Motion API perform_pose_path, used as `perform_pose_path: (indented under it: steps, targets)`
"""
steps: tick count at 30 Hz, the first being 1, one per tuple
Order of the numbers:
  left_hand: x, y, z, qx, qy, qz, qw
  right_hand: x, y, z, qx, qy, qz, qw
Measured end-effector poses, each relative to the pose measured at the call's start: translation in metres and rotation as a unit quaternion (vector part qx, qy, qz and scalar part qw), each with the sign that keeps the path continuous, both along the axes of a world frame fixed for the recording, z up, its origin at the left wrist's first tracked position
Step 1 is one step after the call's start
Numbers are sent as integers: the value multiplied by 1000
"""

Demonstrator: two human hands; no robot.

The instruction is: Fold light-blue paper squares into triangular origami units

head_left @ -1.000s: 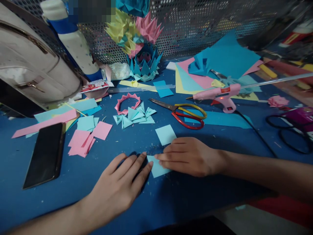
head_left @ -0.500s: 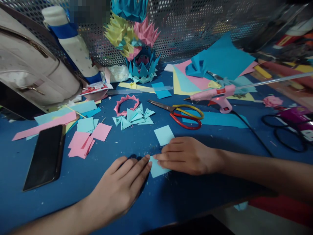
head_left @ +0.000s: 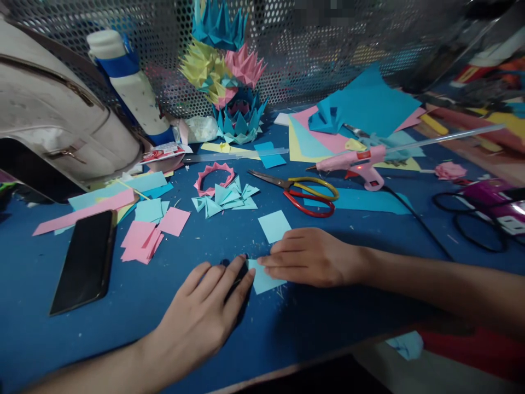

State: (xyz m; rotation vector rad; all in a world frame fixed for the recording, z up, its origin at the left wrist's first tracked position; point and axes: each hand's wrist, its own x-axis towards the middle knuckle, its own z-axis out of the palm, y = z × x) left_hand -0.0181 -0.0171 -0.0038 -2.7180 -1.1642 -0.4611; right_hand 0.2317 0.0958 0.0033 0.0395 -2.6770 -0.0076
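My left hand (head_left: 203, 314) lies flat on the blue table (head_left: 311, 328), fingers stretched out, its fingertips touching the left edge of a small light blue paper piece (head_left: 262, 279). My right hand (head_left: 314, 257) lies flat over the right part of that paper, fingers together and pressing it down. Just beyond the right hand lies a second light blue paper square (head_left: 274, 225). A heap of folded light blue triangles (head_left: 225, 198) and a pink folded ring (head_left: 213, 178) sit further back.
Scissors (head_left: 305, 191) and a pink glue gun (head_left: 355, 161) with its cord lie at the right. A black phone (head_left: 86, 260) and pink squares (head_left: 143, 238) lie at the left. Paper flowers (head_left: 229, 82), a glue bottle (head_left: 131, 87), a white bag (head_left: 53, 126) and coloured sheets (head_left: 361, 115) stand at the back.
Both hands stay pressed on the small light blue paper. The view has shifted slightly; nothing on the table has moved.
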Motion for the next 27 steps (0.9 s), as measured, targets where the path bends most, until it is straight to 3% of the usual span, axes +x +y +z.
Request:
perform_pose_path:
  steps: [12, 19, 27]
  targets:
    - [-1, 6, 6, -63, 16, -59, 996, 0, 2, 0, -4, -11, 4, 1000]
    - [4, 8, 7, -93, 33, -48, 994, 7, 10, 2, -151, -57, 16, 987]
    - [8, 11, 6, -94, 40, -47, 994, 23, 6, 12, -182, -102, -1, 978]
